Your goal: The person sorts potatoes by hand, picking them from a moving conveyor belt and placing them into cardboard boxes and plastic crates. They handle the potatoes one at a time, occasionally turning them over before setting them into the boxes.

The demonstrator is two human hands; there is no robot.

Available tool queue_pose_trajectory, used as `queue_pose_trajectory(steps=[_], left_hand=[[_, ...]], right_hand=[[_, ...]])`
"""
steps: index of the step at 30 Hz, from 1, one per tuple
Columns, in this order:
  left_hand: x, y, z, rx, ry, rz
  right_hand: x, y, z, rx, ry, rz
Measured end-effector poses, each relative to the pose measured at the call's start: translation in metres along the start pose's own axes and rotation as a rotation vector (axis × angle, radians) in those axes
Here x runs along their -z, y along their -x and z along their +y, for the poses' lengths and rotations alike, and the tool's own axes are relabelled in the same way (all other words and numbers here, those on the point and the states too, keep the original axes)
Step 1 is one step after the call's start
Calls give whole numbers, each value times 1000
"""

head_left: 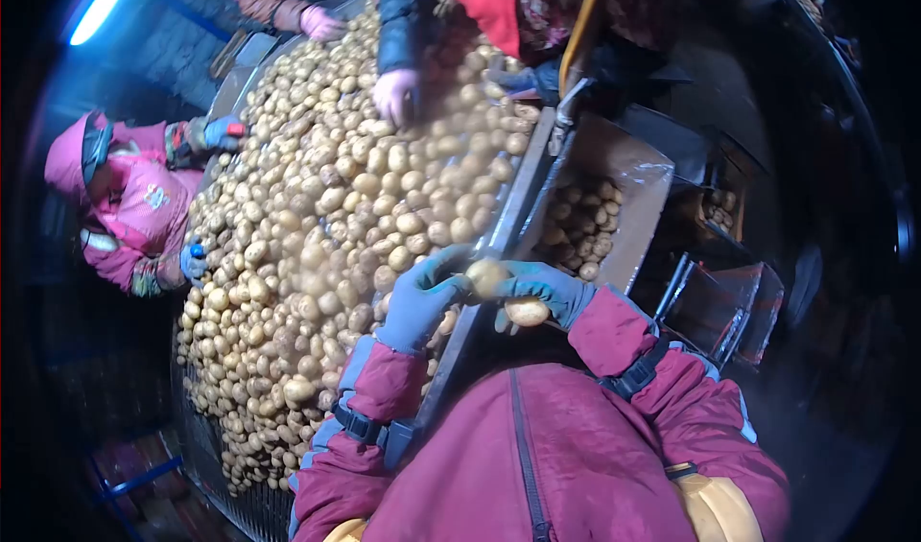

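Observation:
My left hand [419,297], in a blue-grey glove, curls its fingers against one side of a pale potato [487,278]. My right hand [554,291], gloved in blue and green, grips the other side of that potato with its fingertips. A second potato [527,311] sits in my right hand, just below the first. Both hands are over the metal edge [480,291] of the sorting table. A thick spread of loose potatoes [317,225] covers the table to the left of my hands.
A cardboard box [638,201] with potatoes inside stands right of the table edge. Another box [720,211] holds potatoes farther right. A person in pink [139,192] works at the left side. Other people's gloved hands [395,96] reach in from the far side.

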State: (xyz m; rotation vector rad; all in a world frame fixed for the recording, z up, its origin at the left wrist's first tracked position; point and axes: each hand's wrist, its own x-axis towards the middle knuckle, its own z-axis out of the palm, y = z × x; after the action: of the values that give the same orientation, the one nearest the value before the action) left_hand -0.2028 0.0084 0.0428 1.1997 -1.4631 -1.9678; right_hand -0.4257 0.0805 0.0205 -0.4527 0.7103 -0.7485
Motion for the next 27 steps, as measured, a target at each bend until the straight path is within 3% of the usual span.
queue_pose_trajectory(steps=[7,9,13,15,17,19,25,27], left_hand=[[-51,-16,3,92,-32,-58],[-61,-29,-24,-74,-107,-118],[-92,-30,-10,-50,-141,-186],[-102,-31,-8,51,-183,-186],[-101,-39,-36,-41,-161,-215],[-110,-37,-38,28,-148,-203],[-102,-28,-45,181,-136,-111],[-90,-26,-53,196,-164,-104]], right_hand=[[33,40,24,38,-173,51],[62,26,62,154,-148,93],[54,64,57,220,-102,229],[69,73,72,147,-74,257],[49,111,54,132,-222,271],[51,132,53,39,-250,339],[112,187,105,279,-344,594],[137,210,113,332,-490,583]])
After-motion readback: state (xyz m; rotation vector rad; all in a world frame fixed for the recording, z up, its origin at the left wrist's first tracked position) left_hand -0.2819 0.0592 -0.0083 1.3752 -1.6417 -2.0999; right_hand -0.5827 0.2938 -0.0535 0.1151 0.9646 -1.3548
